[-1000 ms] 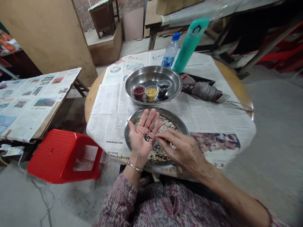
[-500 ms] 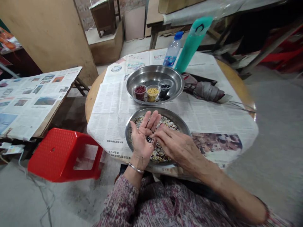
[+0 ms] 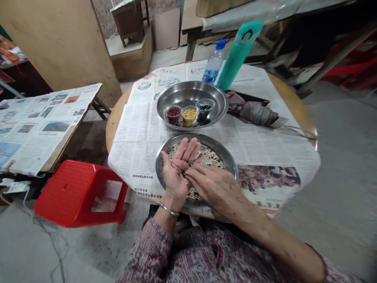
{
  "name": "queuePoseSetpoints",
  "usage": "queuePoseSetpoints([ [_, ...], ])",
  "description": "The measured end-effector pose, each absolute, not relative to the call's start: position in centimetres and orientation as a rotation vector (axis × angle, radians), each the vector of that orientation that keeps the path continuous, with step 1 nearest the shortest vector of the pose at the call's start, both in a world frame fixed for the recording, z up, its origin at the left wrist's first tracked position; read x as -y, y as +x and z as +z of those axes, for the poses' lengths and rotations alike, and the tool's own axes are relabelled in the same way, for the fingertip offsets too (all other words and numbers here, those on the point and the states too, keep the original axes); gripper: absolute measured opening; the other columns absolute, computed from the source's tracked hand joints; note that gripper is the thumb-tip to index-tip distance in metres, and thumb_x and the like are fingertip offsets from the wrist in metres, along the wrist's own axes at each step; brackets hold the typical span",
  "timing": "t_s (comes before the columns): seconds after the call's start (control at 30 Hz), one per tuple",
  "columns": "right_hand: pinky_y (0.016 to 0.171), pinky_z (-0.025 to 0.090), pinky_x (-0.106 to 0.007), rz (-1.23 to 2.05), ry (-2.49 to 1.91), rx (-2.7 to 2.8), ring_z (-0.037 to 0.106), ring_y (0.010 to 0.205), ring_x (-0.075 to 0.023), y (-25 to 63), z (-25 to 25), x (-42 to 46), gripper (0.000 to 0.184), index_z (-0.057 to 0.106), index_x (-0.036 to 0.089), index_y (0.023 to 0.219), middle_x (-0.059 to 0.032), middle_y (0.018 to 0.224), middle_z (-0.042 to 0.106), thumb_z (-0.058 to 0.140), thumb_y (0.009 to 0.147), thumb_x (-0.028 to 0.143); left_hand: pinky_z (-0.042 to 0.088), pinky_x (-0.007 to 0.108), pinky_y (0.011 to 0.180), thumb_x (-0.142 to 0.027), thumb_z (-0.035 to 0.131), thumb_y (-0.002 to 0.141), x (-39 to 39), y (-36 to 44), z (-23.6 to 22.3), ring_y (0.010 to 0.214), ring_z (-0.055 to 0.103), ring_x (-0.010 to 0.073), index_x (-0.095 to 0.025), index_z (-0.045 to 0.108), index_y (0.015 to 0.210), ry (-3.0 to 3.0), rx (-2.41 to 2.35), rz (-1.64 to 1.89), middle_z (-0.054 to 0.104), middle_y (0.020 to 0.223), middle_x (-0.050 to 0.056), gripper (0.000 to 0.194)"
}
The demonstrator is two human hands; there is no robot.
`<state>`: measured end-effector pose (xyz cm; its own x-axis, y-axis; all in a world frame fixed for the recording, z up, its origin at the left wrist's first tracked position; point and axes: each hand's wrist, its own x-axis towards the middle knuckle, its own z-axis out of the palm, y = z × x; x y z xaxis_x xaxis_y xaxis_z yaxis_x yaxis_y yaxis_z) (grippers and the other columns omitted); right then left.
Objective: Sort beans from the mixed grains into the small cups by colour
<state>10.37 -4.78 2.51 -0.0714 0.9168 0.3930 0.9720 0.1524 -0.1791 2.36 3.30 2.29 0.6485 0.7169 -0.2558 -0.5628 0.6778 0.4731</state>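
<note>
My left hand (image 3: pixel 177 179) is palm up with its fingers stretched out over the near basin. A small heap of black beans (image 3: pixel 183 173) lies in its palm, partly covered. My right hand (image 3: pixel 213 182) reaches across from the right, thumb and fingertips pinched together at that palm. What the fingertips hold is too small to make out. Below both hands, the steel basin (image 3: pixel 232 160) contains mixed white, yellow, dark red and black grains and beans (image 3: pixel 212 156).
Beyond, another steel basin (image 3: pixel 165 96) holds cups of red beans (image 3: pixel 173 114), yellow beans (image 3: pixel 189 116) and black beans (image 3: pixel 204 112). Behind it stand a water bottle (image 3: pixel 214 63) and a tilted teal bottle-shaped object (image 3: pixel 240 55). A folded grey umbrella (image 3: pixel 256 112) lies right; a red stool (image 3: pixel 67 192) stands left.
My right hand's pinched fingertips have moved left and down into the left palm, covering part of the black beans. The left hand stays palm up, almost in place.
</note>
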Motion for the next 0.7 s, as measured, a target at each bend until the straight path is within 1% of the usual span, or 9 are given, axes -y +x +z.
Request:
queuePoseSetpoints([
  [0.2, 0.074, 0.048, -0.034, -0.237, -1.759, 2.123, 0.064, 0.082, -0.0219, 10.4, 2.6, 4.8, 0.014, 0.065, 0.015, 0.092, -0.0104, 0.089, 0.07, 0.052, 0.09, 0.012, 0.026, 0.05, 0.12, -0.062, 0.01, 0.099, -3.2, 2.3, 2.2, 0.142, 0.04, 0.0274, -0.016, 0.055, 0.137, 0.348, -0.402, 0.744, 0.056, 0.142, 0.013, 0.075],
  [0.33, 0.072, 0.046, -0.033, -0.298, -1.742, 2.064, 0.062, 0.078, -0.0203, 10.5, 2.5, 4.3, 0.014, 0.065, 0.017, 0.093, -0.0073, 0.085, 0.069, 0.051, 0.091, 0.015, 0.029, 0.048, 0.12, -0.061, 0.012, 0.1, -3.3, 2.3, 1.5, 0.14, 0.044, 0.0267, -0.016, 0.059, 0.132, 0.341, -0.382, 0.744, 0.058, 0.14, 0.012, 0.073],
  [0.47, 0.069, 0.044, -0.028, -0.288, -1.785, 1.971, 0.06, 0.074, -0.0164, 11.4, 2.6, 4.6, 0.018, 0.063, 0.02, 0.084, -0.0042, 0.079, 0.066, 0.048, 0.093, 0.017, 0.033, 0.046, 0.118, -0.063, 0.015, 0.1, -3.6, 2.1, 1.1, 0.137, 0.048, 0.026, -0.017, 0.064, 0.124, 0.339, -0.337, 0.764, 0.061, 0.136, 0.01, 0.072],
  [0.6, 0.058, 0.038, -0.028, -0.353, -1.907, 1.995, 0.057, 0.061, -0.0144, 12.9, 2.9, 5.7, 0.022, 0.06, 0.019, 0.072, -0.0021, 0.068, 0.063, 0.05, 0.092, 0.019, 0.036, 0.046, 0.117, -0.064, 0.016, 0.099, -3.9, 1.9, 1.2, 0.136, 0.049, 0.0255, -0.017, 0.065, 0.121, 0.313, -0.328, 0.784, 0.061, 0.136, 0.01, 0.071],
  [0.7, 0.058, 0.038, -0.027, -0.36, -1.889, 2.001, 0.059, 0.063, -0.0144, 13.0, 3.1, 6.0, 0.022, 0.062, 0.018, 0.075, -0.0023, 0.07, 0.065, 0.05, 0.093, 0.019, 0.036, 0.049, 0.116, -0.064, 0.016, 0.099, -3.9, 2.0, 1.4, 0.136, 0.049, 0.0261, -0.019, 0.065, 0.12, 0.319, -0.35, 0.785, 0.062, 0.135, 0.01, 0.07],
])
